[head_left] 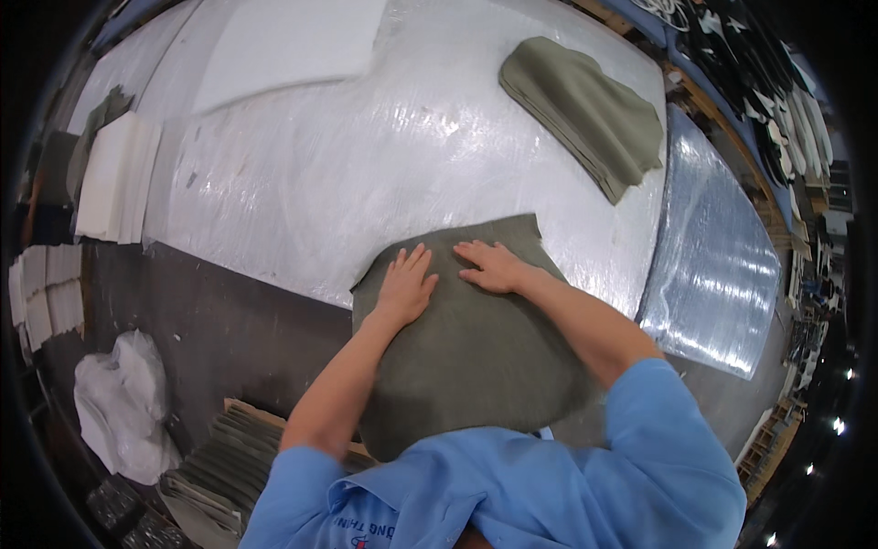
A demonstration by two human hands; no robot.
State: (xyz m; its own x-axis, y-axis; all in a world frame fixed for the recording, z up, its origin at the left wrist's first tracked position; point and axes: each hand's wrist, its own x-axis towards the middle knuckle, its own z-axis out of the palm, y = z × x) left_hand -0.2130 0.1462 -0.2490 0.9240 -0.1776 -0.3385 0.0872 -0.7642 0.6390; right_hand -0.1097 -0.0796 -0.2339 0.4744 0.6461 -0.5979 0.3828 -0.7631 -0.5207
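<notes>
The left hand (409,285) and right hand (492,267) lie flat, fingers slightly spread, on an olive fabric panel (457,366) overhanging the film-covered table (293,183). The blue shirt (521,485) hides part of its near edge.

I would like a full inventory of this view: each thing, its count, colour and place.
Table: one, whitish, centre
Green sheet: one, green, table's near edge
Green stack: one, green, table's upper right
White sheet: one, white, table's upper left
Shiny panel: one, grey, right of table
White stack: one, white, table's left edge
Pale stack: one, cream, far left
Bundle: one, whitish, lower left
Layered pile: one, green, lower left
Long pieces: several, black and white, upper right
Small items: uncountable, blurred, right rim
Shirt: one, blue, lower edge
Left hand: one, bare, on green sheet
Right hand: one, bare, on green sheet
</notes>
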